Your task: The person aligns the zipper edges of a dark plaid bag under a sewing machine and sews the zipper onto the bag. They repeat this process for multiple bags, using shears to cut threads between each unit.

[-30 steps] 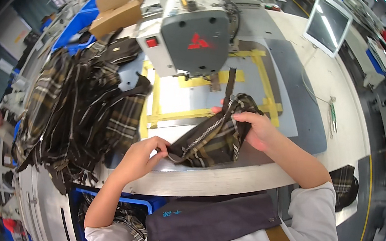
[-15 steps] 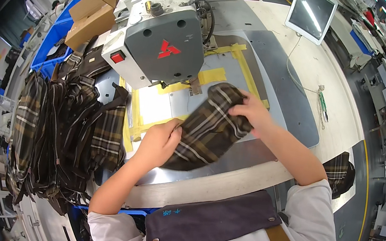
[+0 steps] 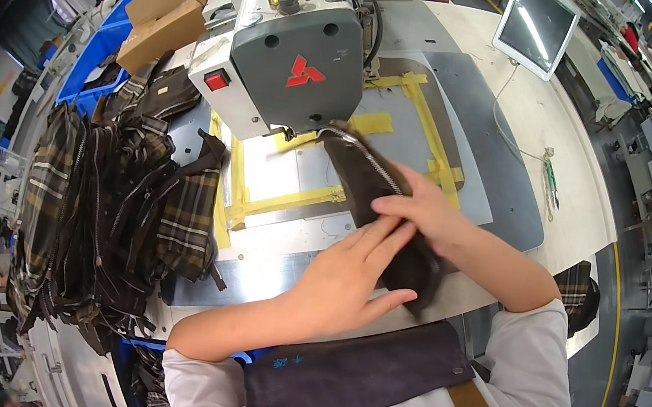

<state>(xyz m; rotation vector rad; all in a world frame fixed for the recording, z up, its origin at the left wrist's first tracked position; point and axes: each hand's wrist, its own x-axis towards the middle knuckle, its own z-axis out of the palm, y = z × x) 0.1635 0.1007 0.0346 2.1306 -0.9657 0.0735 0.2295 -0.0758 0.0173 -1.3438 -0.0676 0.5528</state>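
A dark brown fabric bag piece (image 3: pixel 362 177) with a metal zipper along its edge hangs tilted in front of the sewing machine (image 3: pixel 293 80). My right hand (image 3: pixel 429 210) grips its right side, thumb over the top. My left hand (image 3: pixel 345 276) lies against its near face with the fingers stretched out and the thumb spread. Beneath is a flat sewing template (image 3: pixel 272 177) edged with yellow tape. The underside of the bag piece is hidden, and its lower end is slightly blurred.
A heap of plaid zippered bag pieces (image 3: pixel 119 209) covers the table's left side. Behind it stand a blue bin (image 3: pixel 81 95) and a cardboard box (image 3: pixel 164 22). At the right are a screen (image 3: pixel 539 26), green-handled thread snips (image 3: pixel 551 182) and another plaid piece (image 3: pixel 574 290).
The bag piece has been turned from its plaid face to its dark zippered side. My left hand has moved right, from the piece's left edge to beside my right hand, and its fingers have opened.
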